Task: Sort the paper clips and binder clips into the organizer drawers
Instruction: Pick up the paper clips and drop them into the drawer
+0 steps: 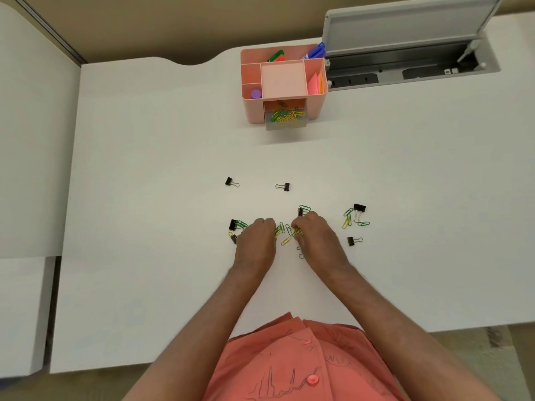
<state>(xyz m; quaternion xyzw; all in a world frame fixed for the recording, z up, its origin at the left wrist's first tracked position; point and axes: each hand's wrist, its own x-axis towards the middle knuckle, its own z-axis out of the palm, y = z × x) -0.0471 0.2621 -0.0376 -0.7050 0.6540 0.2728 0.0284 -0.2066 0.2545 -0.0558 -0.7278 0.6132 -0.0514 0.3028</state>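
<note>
both hands down on white desk [144,198] among scattered clips. right hand [315,235] pinches green/yellow paper clips [296,231]; left hand [256,238] curled, contents hidden, cannot tell. binder clips [285,186] loose nearby. pink organizer [254,111] farther back, its clear drawer [285,118] open, holding paper clips.

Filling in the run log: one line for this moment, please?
stage: gathering paper clips | left hand: gathering | right hand: pinching clips | drawer: open, holds clips | binder clips: on table
</note>
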